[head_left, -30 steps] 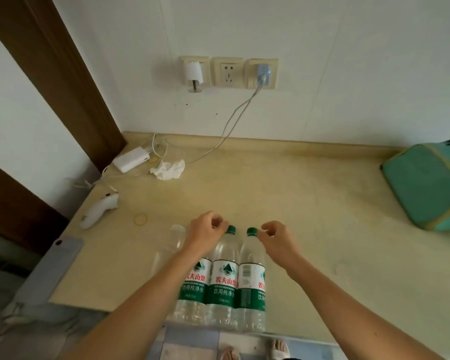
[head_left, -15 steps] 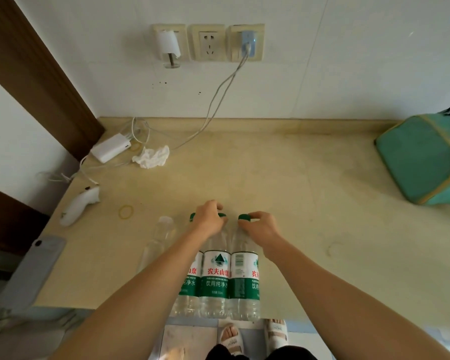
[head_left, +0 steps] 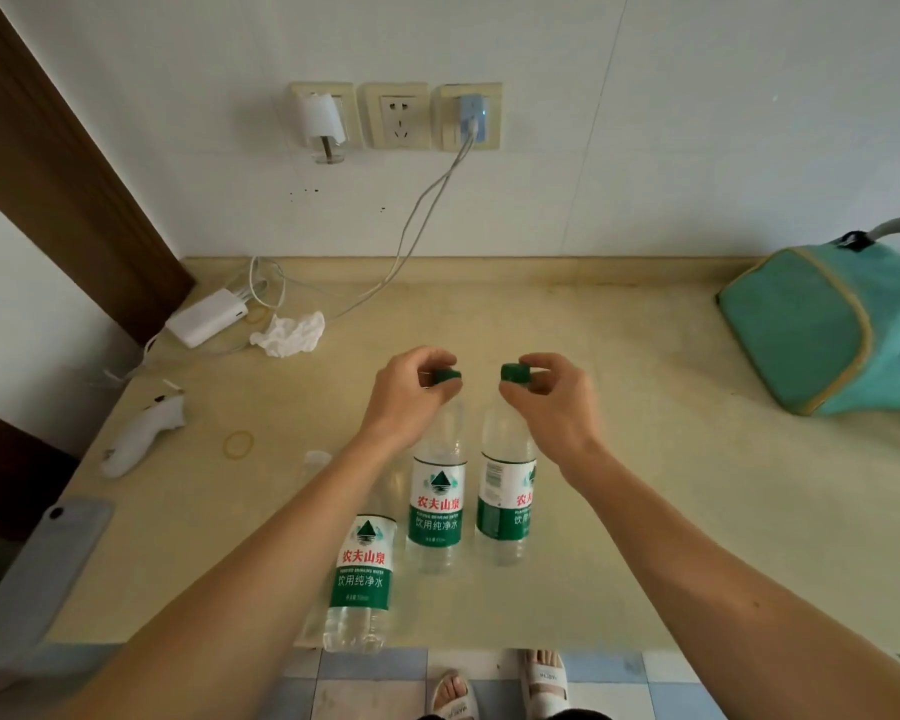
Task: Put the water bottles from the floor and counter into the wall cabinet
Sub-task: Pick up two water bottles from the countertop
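Fingers of left hand and right hand now pinch two bottles' caps, lifted apart from the third.

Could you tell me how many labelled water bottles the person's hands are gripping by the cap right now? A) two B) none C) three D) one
A: the left hand pinches the cap of one bottle and the right hand that of another; a third bottle stands untouched.

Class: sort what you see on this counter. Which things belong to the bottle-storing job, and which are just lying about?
Job: left hand and right hand, each pinching a green-capped clear plastic water bottle; third labelled bottle.

Lying about: teal fabric bag, crumpled white tissue, yellow rubber band.
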Available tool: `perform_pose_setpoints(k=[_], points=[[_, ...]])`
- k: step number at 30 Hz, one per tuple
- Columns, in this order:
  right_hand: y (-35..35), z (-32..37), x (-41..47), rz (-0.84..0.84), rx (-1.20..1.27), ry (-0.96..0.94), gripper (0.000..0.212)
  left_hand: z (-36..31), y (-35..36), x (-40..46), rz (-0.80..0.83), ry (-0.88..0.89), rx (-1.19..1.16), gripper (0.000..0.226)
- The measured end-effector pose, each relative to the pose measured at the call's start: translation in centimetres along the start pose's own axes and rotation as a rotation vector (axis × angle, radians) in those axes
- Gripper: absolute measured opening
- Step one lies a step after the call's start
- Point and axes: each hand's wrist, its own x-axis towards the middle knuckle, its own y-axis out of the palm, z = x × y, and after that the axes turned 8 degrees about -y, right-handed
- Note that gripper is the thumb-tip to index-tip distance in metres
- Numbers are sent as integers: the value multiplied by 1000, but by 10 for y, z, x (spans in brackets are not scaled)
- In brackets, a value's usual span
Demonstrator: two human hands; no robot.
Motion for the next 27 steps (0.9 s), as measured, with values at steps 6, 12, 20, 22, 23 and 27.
perform_pose_setpoints(k=[6, 12, 20, 22, 23, 27], points=[[-26, 24, -24, 45, -141, -262, 39, -18, -17, -24, -4, 199, -159, 33], [-40, 19, -41, 57, -250, -285, 37, -15, -26, -45, 44, 298, -165, 44], [-40, 13, -47, 48, -234, -313, 42, -1, -22, -63, 52, 365, -121, 43], [-41, 9, -45, 60, -198, -303, 43, 1, -21, -65, 61, 354, -122, 46], [-42, 6, -45, 74, -181, -294, 45, 4, -19, -66, 66, 345, -127, 49], [-43, -20, -47, 161, -109, -217, 70, 26, -14, -69, 87, 290, -136, 65]])
